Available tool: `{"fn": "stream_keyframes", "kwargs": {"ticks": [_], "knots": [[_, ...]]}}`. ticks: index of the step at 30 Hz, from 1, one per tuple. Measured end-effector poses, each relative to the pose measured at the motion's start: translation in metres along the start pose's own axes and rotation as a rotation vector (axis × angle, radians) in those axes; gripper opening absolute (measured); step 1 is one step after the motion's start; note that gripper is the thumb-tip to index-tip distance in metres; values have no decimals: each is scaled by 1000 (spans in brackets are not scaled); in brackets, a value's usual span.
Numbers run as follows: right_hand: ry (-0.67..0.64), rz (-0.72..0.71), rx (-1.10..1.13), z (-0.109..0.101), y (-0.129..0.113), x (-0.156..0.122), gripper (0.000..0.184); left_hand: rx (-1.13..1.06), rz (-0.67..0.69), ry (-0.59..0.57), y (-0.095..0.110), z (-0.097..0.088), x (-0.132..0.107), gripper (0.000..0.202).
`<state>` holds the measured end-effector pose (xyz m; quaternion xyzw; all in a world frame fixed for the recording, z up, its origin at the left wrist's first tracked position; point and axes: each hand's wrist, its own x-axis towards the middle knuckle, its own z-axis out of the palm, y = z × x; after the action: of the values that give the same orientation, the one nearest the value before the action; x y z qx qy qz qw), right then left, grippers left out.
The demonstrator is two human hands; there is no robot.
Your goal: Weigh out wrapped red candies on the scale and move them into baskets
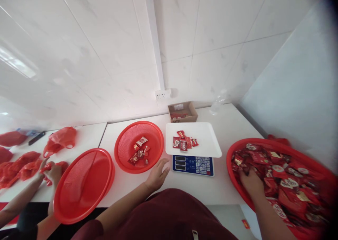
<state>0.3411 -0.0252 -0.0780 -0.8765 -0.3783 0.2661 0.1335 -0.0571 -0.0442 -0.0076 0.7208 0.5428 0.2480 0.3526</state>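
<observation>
A big red tub (236, 188) sits by the person's right side, maybe so its shiny red packets (289, 183) are easy to reach. The right hand (252, 183) is down in it, fingers curled; the tips are hidden, so I can't tell if it grips any. The left hand (157, 176) is open and loose, holding nothing, beside the scale (192, 165). The buttons face the person, likely for easy reading. Farther in, a few packets (183, 145) lie on the white tray (207, 134). A small brown box (195, 110) stands behind it.
</observation>
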Motion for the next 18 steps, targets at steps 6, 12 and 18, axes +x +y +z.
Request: {"fn": "stream_keyframes", "kwargs": {"ticks": [6,12,18], "knots": [[118,134,400,-18,-12,-20,57,16,-12,-27,4,-2,-1,37],[-29,-92,544,-36,-49,-46,40,-12,-49,-127,15,-1,0,35],[-733,-613,233,-11,-113,-123,30,-50,-64,-327,42,7,10,37]]}}
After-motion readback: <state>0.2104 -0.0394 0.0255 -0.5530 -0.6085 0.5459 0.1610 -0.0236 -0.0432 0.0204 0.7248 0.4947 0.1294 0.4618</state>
